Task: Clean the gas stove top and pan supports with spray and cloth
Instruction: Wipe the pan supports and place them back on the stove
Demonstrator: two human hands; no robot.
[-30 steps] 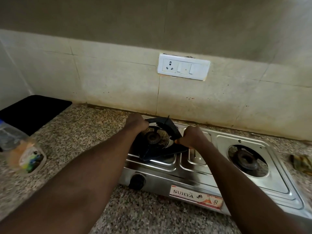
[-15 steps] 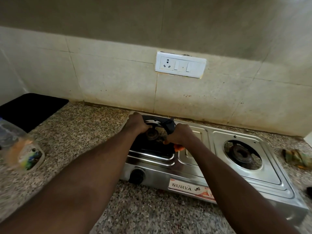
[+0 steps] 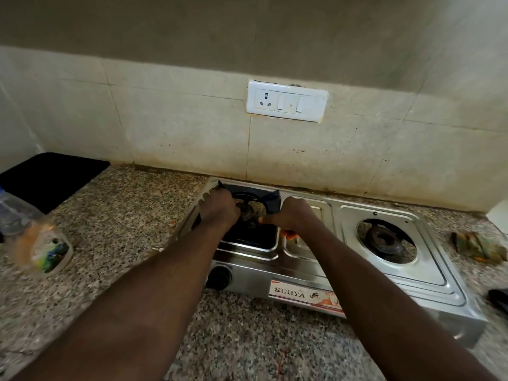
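Both hands were on the black metal pan support (image 3: 270, 200), which sat over the left burner of the shiny steel gas stove (image 3: 384, 273). The left hand (image 3: 218, 209) had its fingers curled over the left side of the support and held it. The right hand (image 3: 292, 215) was curled on the support's right side, near a back corner. A small orange thing (image 3: 290, 234) peeked out just under the right hand, but I could not tell if the hand held it.

To the right of the right hand was the round bare burner (image 3: 384, 239), with no support on it. Farther right a crumpled green and brown rag (image 3: 478, 246) lay on the speckled stone tabletop (image 3: 123, 215), well apart from the hands. Far to the left of the left hand stood a clear plastic bottle with a bright label (image 3: 35, 243) — it looked blurry. Behind the bottle lay a flat black mat (image 3: 49, 177). Below the left wrist was a round black knob (image 3: 219, 276) on the stove's front. High on the wall above both hands was a white switch plate (image 3: 287, 101).
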